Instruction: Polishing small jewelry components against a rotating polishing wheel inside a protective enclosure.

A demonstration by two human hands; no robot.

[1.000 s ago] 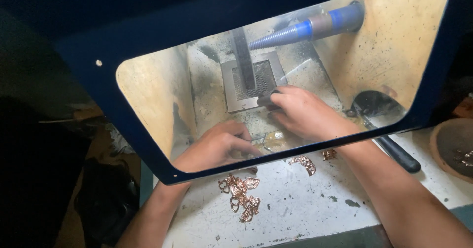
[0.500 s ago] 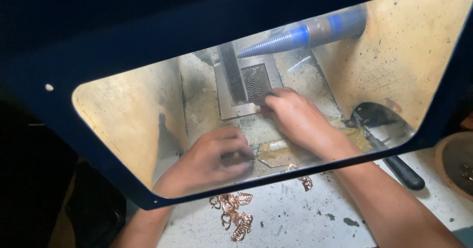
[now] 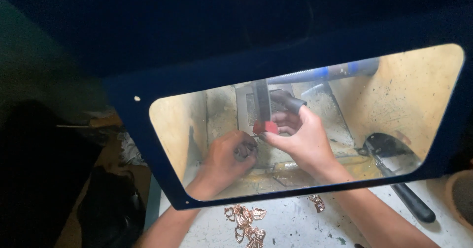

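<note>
Both hands work behind a clear window in a dark blue hood. My left hand is curled shut around a small dark metal piece, low in the chamber. My right hand is just right of it and higher. It pinches a small red block at the foot of a dark upright bar. A black sleeve covers one raised finger of the right hand. A blue and grey tapered spindle runs across behind the hands.
Several copper-coloured heart-shaped pieces lie on the white bench in front of the hood, and a few more lie by my right forearm. A black-handled tool rests at the right. A round bowl sits at the far right edge.
My right hand has lifted off the metal grille and now holds the red block up by the upright bar. My left hand stays closed. The view has shifted right and closer.
</note>
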